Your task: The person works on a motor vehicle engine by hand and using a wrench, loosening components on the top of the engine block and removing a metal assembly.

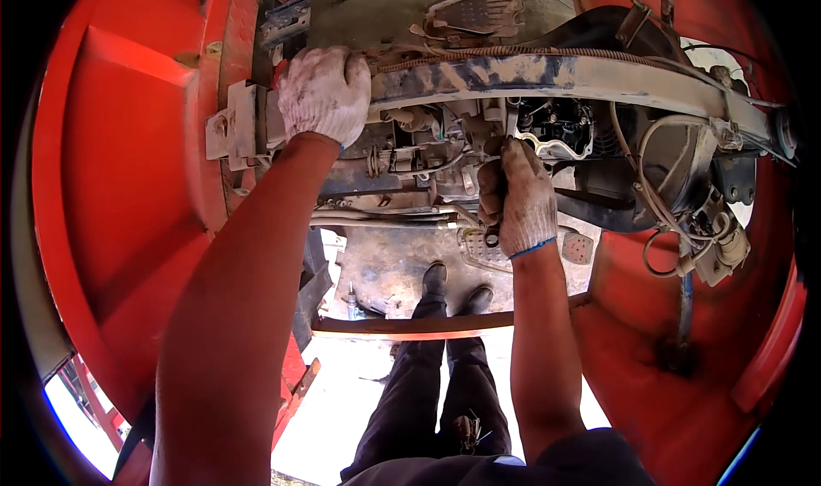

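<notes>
The person's left hand [325,92], wearing an off-white knitted work glove, is resting on the left end of a long, worn grey metal beam [547,74] that is crossing the red-sided bay; its fingers are bending down over the far side, and whether they are gripping the beam cannot be told. Just left of that hand, a dusty grey metal bracket [245,128] is standing near the red-painted metal panel [137,178]. The right hand [517,191], in a dirtier glove of the same kind with a blue cuff edge, is working below the beam, just beside the opened engine section [566,127], whose dark inner parts are showing inside a pale, wavy metal rim. Its fingers are curling in narrowly, and what lies within them is staying hidden; a slim silver metal piece [511,120] is rising just above the thumb, though whether the hand is holding it cannot be told. A brown ribbed hose [513,51] is running along the beam's far edge, and a tangle of beige cables [652,186] is hanging right of the engine section. Nearer the person, pale metal pipes [385,222] are lying crosswise, and two dark shoes [434,279] are standing below them.
</notes>
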Demonstrator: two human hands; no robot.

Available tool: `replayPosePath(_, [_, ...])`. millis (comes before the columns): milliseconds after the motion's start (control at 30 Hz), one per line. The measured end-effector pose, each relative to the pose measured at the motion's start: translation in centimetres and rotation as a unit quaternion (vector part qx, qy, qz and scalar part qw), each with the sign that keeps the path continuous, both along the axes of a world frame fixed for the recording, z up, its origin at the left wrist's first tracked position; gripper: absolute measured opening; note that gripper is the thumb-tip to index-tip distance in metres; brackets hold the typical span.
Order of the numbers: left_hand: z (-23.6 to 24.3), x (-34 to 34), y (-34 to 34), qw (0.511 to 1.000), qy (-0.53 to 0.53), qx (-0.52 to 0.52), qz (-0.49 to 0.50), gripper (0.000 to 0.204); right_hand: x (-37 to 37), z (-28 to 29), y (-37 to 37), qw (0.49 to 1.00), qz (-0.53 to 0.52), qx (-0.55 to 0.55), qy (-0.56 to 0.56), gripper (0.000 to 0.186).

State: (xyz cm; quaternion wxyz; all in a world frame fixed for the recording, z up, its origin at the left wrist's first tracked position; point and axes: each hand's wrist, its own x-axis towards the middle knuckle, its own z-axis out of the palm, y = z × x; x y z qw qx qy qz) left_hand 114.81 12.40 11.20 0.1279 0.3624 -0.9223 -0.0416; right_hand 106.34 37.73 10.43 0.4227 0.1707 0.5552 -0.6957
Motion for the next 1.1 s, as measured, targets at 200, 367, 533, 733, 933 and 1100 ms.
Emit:
replayPosePath(200, [-0.2,-0.1,-0.3,1.0,0.002,0.003,-0.019,0.038,1.1,-0.9,-4.2,0.985,-0.143,-0.091,-0.019,0.024])
replayPosePath(367, [-0.1,0.1,-0.2,1.0,0.001,0.014,-0.006,0.037,1.4,1.1,-7.8,0.946,-0.273,-0.136,-0.112,0.021])
replayPosePath(533, [-0.1,0.0,0.0,1.0,-0.004,0.015,-0.01,0.037,1.5,0.0,-10.5,0.923,-0.336,-0.146,-0.122,0.028])
replayPosePath(733, [-0.4,0.0,-0.4,1.0,-0.005,0.002,-0.014,0.039,1.6,1.5,-10.9,0.944,-0.285,-0.08,-0.149,0.046])
replayPosePath(933, [0.6,-0.6,-0.1,0.999,-0.016,0.025,-0.02,0.04,1.9,-4.0,-8.0,0.989,-0.1,0.048,0.094,0.035])
replayPosePath(1100, [-0.1,0.3,-0.2,1.0,-0.014,0.021,0.004,0.041,-5.6,0.6,3.8,0.981,0.163,-0.047,-0.099,0.027])
